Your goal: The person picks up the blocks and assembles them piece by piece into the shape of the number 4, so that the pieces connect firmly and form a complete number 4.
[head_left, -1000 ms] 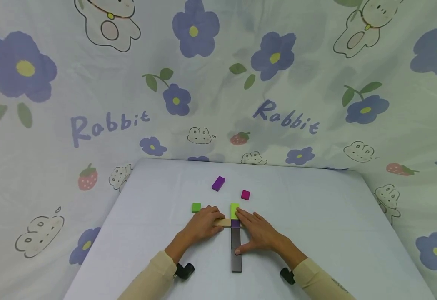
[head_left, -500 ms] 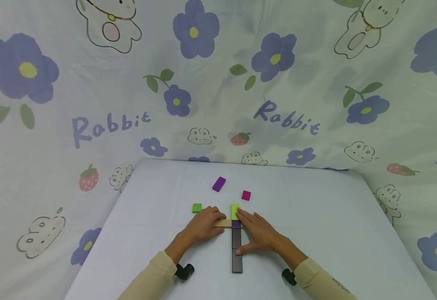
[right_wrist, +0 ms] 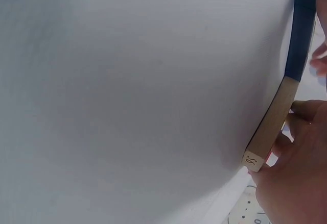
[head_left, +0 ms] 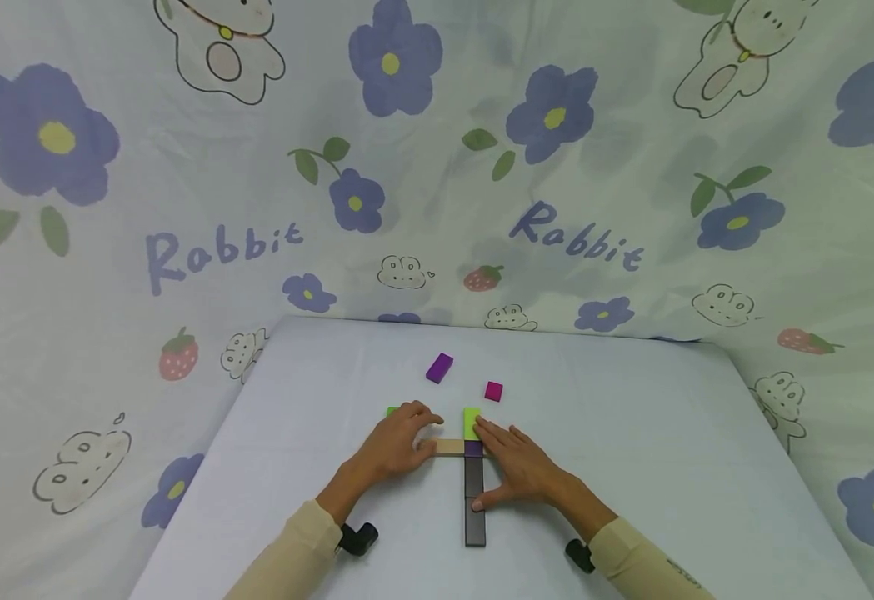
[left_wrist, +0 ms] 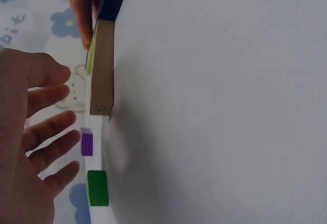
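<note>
A cross of wooden blocks lies on the white table in the head view. A yellow-green block point(head_left: 470, 422) tops it, then a small dark purple block point(head_left: 473, 449), then two dark grey blocks point(head_left: 474, 477) in line towards me. A plain wood-coloured block point(head_left: 449, 447) forms the left arm; another is mostly hidden by my right hand point(head_left: 524, 468). That hand's fingertips rest at the yellow-green block, with the thumb on the grey row. My left hand point(head_left: 394, 442) hovers beside the left arm's end, fingers spread and nothing in them, partly covering a green block point(head_left: 392, 411).
Farther back lie a purple block point(head_left: 440, 367) and a magenta cube point(head_left: 493, 391). A cloth point(head_left: 437, 192) printed with flowers and rabbits hangs behind the white table point(head_left: 631, 433). The green block point(left_wrist: 98, 188) shows whole in the left wrist view.
My left hand has let go of the left wood-coloured block and drawn back to the left, its fingers opening. The right hand and the cross of blocks stay put.
</note>
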The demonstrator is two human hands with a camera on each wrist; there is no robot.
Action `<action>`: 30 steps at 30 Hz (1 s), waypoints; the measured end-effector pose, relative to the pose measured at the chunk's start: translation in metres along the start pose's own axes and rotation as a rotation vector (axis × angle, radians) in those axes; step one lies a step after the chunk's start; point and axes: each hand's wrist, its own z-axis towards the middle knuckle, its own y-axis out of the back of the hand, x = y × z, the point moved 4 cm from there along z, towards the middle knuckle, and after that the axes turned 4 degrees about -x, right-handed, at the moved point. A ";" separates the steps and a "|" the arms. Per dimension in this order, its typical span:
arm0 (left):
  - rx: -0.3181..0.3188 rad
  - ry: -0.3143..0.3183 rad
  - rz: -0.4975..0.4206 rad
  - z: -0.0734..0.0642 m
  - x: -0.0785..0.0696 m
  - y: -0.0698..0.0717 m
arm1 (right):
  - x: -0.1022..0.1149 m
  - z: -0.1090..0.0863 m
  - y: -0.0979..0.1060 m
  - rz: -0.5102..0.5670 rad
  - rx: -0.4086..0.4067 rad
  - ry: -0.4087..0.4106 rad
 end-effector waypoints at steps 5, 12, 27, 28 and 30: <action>-0.047 0.003 0.005 0.000 0.008 0.009 | -0.002 0.000 -0.002 -0.003 -0.002 -0.014; -0.025 0.057 0.049 -0.002 0.025 0.013 | -0.003 -0.001 -0.003 -0.018 -0.008 -0.010; 0.105 0.250 0.004 -0.007 0.066 0.018 | -0.001 -0.001 -0.003 -0.006 -0.020 -0.001; 0.108 0.251 0.003 -0.007 0.068 0.018 | -0.001 -0.001 -0.003 -0.006 -0.020 -0.002; 0.114 0.246 0.005 -0.007 0.069 0.018 | -0.001 -0.001 -0.002 -0.006 -0.019 -0.002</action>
